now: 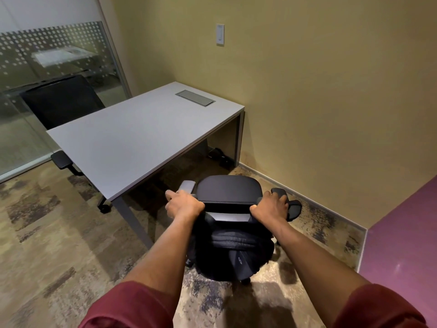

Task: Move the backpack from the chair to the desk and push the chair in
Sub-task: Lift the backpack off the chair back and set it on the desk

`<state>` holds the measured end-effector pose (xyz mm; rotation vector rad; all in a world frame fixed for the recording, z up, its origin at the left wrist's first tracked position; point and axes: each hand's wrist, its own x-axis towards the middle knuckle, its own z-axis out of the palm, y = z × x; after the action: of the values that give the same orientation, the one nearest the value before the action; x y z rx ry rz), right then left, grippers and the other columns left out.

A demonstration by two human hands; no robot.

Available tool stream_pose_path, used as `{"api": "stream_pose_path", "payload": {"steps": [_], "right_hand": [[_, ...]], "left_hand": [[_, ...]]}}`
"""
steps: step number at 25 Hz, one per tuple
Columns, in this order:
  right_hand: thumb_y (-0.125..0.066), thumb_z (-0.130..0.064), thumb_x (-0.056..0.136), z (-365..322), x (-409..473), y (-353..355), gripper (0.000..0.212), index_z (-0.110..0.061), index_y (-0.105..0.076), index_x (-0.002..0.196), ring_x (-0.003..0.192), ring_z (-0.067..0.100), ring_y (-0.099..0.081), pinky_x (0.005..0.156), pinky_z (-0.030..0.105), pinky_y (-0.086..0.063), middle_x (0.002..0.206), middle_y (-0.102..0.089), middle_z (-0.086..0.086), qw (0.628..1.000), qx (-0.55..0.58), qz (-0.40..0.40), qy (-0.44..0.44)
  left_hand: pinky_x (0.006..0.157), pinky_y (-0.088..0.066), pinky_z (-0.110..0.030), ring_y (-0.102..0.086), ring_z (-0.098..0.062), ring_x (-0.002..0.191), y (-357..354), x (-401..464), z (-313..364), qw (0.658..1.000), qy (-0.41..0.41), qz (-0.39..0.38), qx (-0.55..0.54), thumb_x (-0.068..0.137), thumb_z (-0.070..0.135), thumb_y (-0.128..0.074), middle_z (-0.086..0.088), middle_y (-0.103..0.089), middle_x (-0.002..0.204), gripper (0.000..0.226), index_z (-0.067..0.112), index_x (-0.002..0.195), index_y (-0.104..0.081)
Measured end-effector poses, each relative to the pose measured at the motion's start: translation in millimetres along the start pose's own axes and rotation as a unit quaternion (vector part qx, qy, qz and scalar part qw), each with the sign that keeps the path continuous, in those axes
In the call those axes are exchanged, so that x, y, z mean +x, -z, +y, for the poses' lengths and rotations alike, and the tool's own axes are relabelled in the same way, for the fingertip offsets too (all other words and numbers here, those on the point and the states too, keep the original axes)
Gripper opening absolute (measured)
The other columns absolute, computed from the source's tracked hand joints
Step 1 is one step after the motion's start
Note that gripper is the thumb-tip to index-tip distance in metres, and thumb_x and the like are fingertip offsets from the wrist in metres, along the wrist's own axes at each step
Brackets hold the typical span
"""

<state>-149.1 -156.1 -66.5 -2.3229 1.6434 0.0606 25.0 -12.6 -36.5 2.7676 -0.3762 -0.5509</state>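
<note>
A black office chair (229, 188) stands on the carpet by the near right corner of the grey desk (132, 143), its seat facing the desk. My left hand (183, 205) and my right hand (269, 207) grip the two top corners of its backrest. Below my hands, a black backpack (234, 254) with padded straps and a small logo rests against the chair's back on my side. Its lower part hides the chair's base. The desk top carries only a flush metal cable hatch (195, 97).
A second black chair (61, 102) is tucked in at the desk's far left side, its armrest (61, 159) sticking out. A glass partition (47, 55) is on the left, a yellow wall (331, 102) runs along the right, and a purple surface (402, 233) stands at the right edge.
</note>
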Motion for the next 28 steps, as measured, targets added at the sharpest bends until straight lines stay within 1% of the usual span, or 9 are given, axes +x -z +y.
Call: {"api": "stream_pose_path", "payload": {"steps": [3, 6, 10, 14, 18, 20, 24, 26, 28], "right_hand": [[-0.06, -0.037, 0.079, -1.6, 0.5, -1.7, 0.057, -0.01, -0.052, 0.129, 0.122, 0.039, -0.042, 0.101, 0.046, -0.039, 0.132, -0.053, 0.014, 1.0, -0.001, 0.004, -0.008], [-0.059, -0.032, 0.08, -4.2, -0.1, -1.6, 0.054, -0.009, -0.052, 0.129, 0.12, 0.041, -0.045, 0.099, 0.048, -0.041, 0.131, -0.054, 0.016, 1.0, 0.001, 0.007, -0.017], [-0.057, -0.026, 0.08, -7.0, -0.9, -1.9, 0.051, -0.006, -0.052, 0.127, 0.123, 0.048, -0.047, 0.102, 0.053, -0.041, 0.13, -0.056, 0.019, 1.0, 0.005, 0.01, -0.018], [-0.061, -0.039, 0.078, -5.8, -2.6, 0.3, 0.065, -0.009, -0.049, 0.134, 0.128, 0.047, -0.041, 0.104, 0.052, -0.037, 0.137, -0.05, 0.018, 0.999, -0.004, 0.016, -0.048], [-0.068, -0.048, 0.074, -4.0, -4.4, 5.4, 0.08, -0.011, -0.041, 0.139, 0.123, 0.042, -0.042, 0.097, 0.047, -0.039, 0.138, -0.042, 0.017, 0.996, 0.004, 0.029, -0.079], [-0.069, -0.044, 0.076, -3.1, -5.6, 5.3, 0.078, -0.011, -0.038, 0.139, 0.122, 0.044, -0.043, 0.098, 0.047, -0.04, 0.137, -0.04, 0.019, 0.996, 0.023, 0.02, -0.08], [-0.068, -0.032, 0.077, -0.7, -5.9, 6.4, 0.064, -0.012, -0.044, 0.133, 0.12, 0.046, -0.042, 0.098, 0.054, -0.042, 0.134, -0.037, 0.019, 0.996, 0.05, 0.009, -0.076], [-0.07, -0.027, 0.076, -1.7, -6.8, 7.7, 0.061, -0.011, -0.046, 0.13, 0.121, 0.045, -0.04, 0.098, 0.057, -0.042, 0.134, -0.036, 0.018, 0.994, 0.066, 0.009, -0.085], [-0.072, -0.022, 0.072, -2.1, -8.0, 8.4, 0.062, -0.009, -0.046, 0.127, 0.121, 0.045, -0.039, 0.097, 0.058, -0.041, 0.133, -0.034, 0.018, 0.99, 0.095, 0.018, -0.102]], "left_hand": [[0.092, -0.053, -0.041, -0.059, -0.038, 0.112, 0.6, 5.4, -12.9, 0.996, 0.037, -0.025, -0.081, 0.079, 0.036, -0.069, -0.02, -0.041, 0.134, 0.078, 0.002, 0.141, -0.037], [0.095, -0.048, -0.042, -0.056, -0.04, 0.119, -6.0, 2.2, -18.6, 0.994, 0.025, -0.006, -0.108, 0.085, 0.034, -0.062, -0.025, -0.047, 0.137, 0.073, -0.001, 0.141, -0.033], [0.098, -0.046, -0.046, -0.054, -0.042, 0.122, -6.6, -2.8, -24.1, 0.991, 0.017, 0.024, -0.127, 0.09, 0.033, -0.057, -0.028, -0.046, 0.139, 0.073, -0.002, 0.146, -0.025], [0.094, -0.047, -0.045, -0.056, -0.043, 0.117, -6.9, -9.8, -30.0, 0.983, 0.045, 0.041, -0.171, 0.091, 0.031, -0.058, -0.026, -0.042, 0.137, 0.08, 0.008, 0.153, -0.013], [0.091, -0.049, -0.046, -0.058, -0.044, 0.108, -10.3, -11.6, -36.5, 0.977, 0.065, 0.058, -0.193, 0.091, 0.034, -0.058, -0.024, -0.042, 0.131, 0.071, 0.011, 0.148, -0.022], [0.09, -0.049, -0.045, -0.058, -0.043, 0.108, -10.9, -11.2, -40.7, 0.977, 0.077, 0.054, -0.193, 0.092, 0.036, -0.058, -0.024, -0.043, 0.131, 0.066, 0.009, 0.144, -0.028], [0.089, -0.048, -0.042, -0.058, -0.041, 0.112, -15.3, -13.0, -50.0, 0.973, 0.111, 0.036, -0.2, 0.092, 0.035, -0.058, -0.024, -0.043, 0.133, 0.069, 0.002, 0.146, -0.03], [0.085, -0.047, -0.04, -0.058, -0.039, 0.112, -19.6, -15.3, -54.1, 0.971, 0.124, 0.027, -0.201, 0.091, 0.035, -0.058, -0.024, -0.043, 0.133, 0.07, 0.002, 0.146, -0.031], [0.088, -0.047, -0.039, -0.058, -0.039, 0.114, -23.7, -16.6, -56.8, 0.97, 0.134, 0.019, -0.202, 0.09, 0.034, -0.06, -0.025, -0.043, 0.134, 0.07, 0.0, 0.145, -0.033]]}}
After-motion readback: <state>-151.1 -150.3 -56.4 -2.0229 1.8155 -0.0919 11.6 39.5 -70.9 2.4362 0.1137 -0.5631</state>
